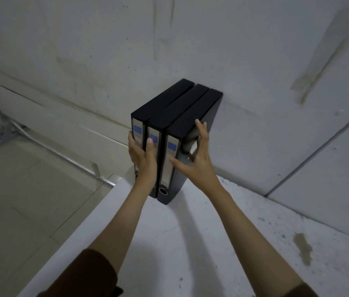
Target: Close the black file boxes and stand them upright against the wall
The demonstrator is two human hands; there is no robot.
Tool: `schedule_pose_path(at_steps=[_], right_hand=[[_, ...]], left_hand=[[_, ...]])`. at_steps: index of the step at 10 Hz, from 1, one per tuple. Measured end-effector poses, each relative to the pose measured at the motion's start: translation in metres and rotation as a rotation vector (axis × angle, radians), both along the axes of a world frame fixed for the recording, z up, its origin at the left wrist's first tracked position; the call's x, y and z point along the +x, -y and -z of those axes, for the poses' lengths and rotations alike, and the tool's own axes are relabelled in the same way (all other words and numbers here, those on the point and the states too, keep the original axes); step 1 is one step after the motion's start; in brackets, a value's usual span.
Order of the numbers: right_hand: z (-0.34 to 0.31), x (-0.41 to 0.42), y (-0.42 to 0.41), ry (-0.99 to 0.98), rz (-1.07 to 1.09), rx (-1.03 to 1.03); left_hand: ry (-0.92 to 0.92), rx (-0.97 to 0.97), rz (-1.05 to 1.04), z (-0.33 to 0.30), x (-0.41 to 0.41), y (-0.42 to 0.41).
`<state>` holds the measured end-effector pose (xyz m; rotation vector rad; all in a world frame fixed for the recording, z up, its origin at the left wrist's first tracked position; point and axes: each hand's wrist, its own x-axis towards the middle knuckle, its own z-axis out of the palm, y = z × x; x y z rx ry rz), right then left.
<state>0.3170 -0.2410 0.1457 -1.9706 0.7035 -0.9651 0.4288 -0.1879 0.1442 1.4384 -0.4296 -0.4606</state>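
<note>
Three closed black file boxes stand upright side by side on the white table (201, 243), their far ends against the wall (255, 61). Each spine carries a grey label with a blue patch. My left hand (142, 156) grips the left file box (156, 101) and the middle file box (178, 108) at their spines, thumb on the middle spine. My right hand (197, 155) is spread over the right file box (193, 123), thumb on its spine and fingers on its right side.
The table's left edge (96, 213) runs just left of the boxes, with a tiled floor and a metal stand (4, 129) below. A brown stain (303, 247) marks the tabletop at the right. Wall panels enclose the corner.
</note>
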Motion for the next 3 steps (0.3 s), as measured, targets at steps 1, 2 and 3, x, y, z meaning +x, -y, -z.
schedule_pose_path(at_steps=[1, 2, 3], right_hand=[[-0.0006, -0.0033, -0.0025, -0.002, 0.005, 0.038], [-0.001, -0.007, -0.0037, 0.018, 0.03, 0.031], [-0.0028, -0.0099, -0.0099, 0.043, 0.064, 0.049]], left_hand=[[-0.003, 0.002, 0.018, -0.0008, 0.0016, -0.0047], [-0.006, 0.023, 0.024, -0.0003, 0.0051, -0.008], [-0.006, 0.039, 0.015, -0.0024, 0.0063, -0.0116]])
